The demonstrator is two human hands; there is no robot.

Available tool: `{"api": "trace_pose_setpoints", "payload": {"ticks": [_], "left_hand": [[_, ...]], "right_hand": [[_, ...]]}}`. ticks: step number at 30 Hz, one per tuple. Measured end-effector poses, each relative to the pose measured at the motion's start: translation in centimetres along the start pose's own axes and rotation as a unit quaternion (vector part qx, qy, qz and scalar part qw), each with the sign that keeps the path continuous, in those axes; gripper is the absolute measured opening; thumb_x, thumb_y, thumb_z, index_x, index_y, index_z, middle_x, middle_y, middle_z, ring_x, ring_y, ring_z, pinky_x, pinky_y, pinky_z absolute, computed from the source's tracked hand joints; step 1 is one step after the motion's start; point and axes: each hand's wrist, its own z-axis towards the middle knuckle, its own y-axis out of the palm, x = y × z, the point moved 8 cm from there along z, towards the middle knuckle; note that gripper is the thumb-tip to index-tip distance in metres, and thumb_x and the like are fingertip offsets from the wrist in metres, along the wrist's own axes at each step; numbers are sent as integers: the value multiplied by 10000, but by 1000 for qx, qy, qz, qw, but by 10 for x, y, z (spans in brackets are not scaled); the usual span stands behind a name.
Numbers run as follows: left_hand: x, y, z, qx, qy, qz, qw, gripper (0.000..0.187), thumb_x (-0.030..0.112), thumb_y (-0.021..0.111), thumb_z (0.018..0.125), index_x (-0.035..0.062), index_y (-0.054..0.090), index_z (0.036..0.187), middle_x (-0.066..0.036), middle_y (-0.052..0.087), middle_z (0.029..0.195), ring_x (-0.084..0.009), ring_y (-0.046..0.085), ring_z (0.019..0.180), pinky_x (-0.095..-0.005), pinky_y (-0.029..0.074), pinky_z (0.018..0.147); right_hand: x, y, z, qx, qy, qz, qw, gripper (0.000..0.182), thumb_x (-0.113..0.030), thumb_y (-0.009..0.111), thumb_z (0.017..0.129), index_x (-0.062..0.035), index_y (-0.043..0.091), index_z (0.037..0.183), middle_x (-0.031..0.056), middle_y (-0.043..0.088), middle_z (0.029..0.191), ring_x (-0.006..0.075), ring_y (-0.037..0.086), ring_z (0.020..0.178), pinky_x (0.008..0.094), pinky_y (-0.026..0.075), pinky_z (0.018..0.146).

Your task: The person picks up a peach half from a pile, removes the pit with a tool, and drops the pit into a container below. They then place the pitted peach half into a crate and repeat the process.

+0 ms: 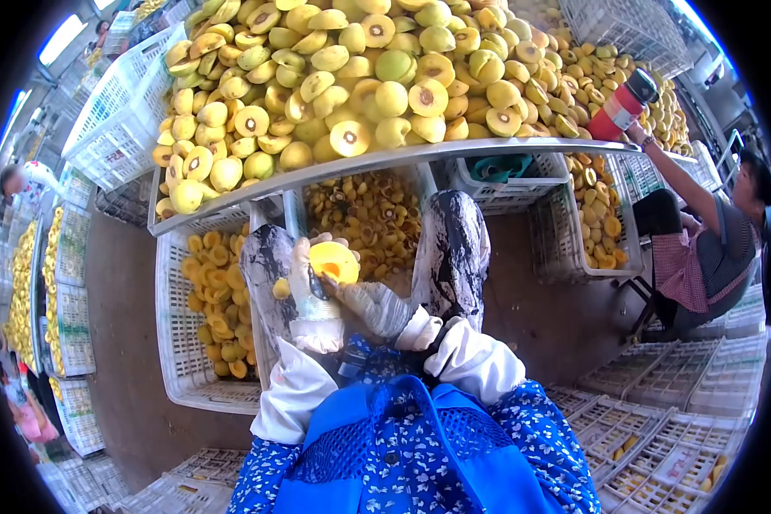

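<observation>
My left hand (303, 278), in a pale, stained glove, is closed around a yellow peach half (335, 262) with its cut hollow facing up. My right hand (375, 308), in a greyish glove, is closed just below the fruit, its fingertips at the peach's lower edge. Whatever it grips is too small and hidden to make out. A small yellow piece of fruit (281, 289) shows beside my left hand, over my thigh. Between my knees stands a crate (297, 211) of peach pieces and scraps.
Ahead, a metal-edged table (385, 157) is heaped with halved peaches (351, 137). A white crate of peach halves (170, 343) stands at my left, another crate (561, 248) at right. A co-worker (720, 231) sits at right, one hand at a red bottle (617, 113). Stacked crates (660, 445) stand behind.
</observation>
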Motion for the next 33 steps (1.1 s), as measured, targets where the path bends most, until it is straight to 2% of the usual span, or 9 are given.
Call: {"api": "trace_pose_setpoints", "payload": {"ticks": [3,8,13,16,21,25,29,30,33], "left_hand": [[-1,-2,-11,30,-26,-29,999,444,466,500,878,67,535,1070,-163,621,932,-324,633,785,-433,561,684],[10,8,-1,-71,-28,-88,993,530,481,527,872,42,512,1169,-189,594,1059,-339,617,890,-417,547,786],[71,-15,29,-10,199,119,973,505,382,554,876,20,472,1220,-189,591,1052,-303,616,879,-392,539,761],[100,1,9,14,292,310,905,433,320,545,883,12,489,1182,-171,598,1020,-282,611,878,-373,525,755],[106,36,-30,53,422,589,687,315,219,531,893,-1,517,1119,-140,609,968,-249,602,875,-342,502,745],[95,38,-37,50,305,354,883,309,237,472,901,-5,547,1077,-139,615,926,-258,610,846,-329,487,703],[83,18,-23,35,239,269,932,414,355,469,901,-15,551,1067,-168,630,908,-282,629,776,-349,515,661],[75,8,-12,20,202,211,956,441,384,466,901,-17,550,1067,-176,631,910,-289,633,760,-357,523,650],[54,11,4,-54,104,70,991,472,423,456,905,-17,549,1050,-195,629,909,-311,638,749,-385,547,637]], "right_hand": [[-30,4,-6,20,-251,-244,936,401,-386,468,946,-44,619,1091,53,657,791,138,599,721,302,476,622],[-53,-1,-12,29,-161,-491,856,408,-464,451,905,-146,595,1114,234,604,706,386,620,717,454,471,651],[-88,-27,-23,-52,129,-757,639,443,-431,413,919,-110,537,1199,208,582,1138,317,569,1082,415,456,907],[-94,-52,-21,242,-3,-620,746,331,-345,513,899,-26,565,971,198,646,773,346,647,741,431,499,631],[-79,-20,15,181,-205,-456,847,342,-389,529,883,-53,574,932,240,610,747,422,597,698,486,461,606],[-29,6,55,114,-232,-268,928,380,-396,537,900,-28,609,836,118,639,704,274,602,604,398,475,563],[-40,41,34,57,-155,18,986,459,-480,508,905,-54,630,785,14,594,612,127,534,522,297,433,470],[-47,41,17,-49,8,-6,999,477,-516,490,901,-95,615,714,1,528,528,93,464,437,255,343,397],[-33,45,16,-97,11,-46,994,420,-481,441,935,-98,543,799,-28,450,514,74,348,352,228,243,312]]}}
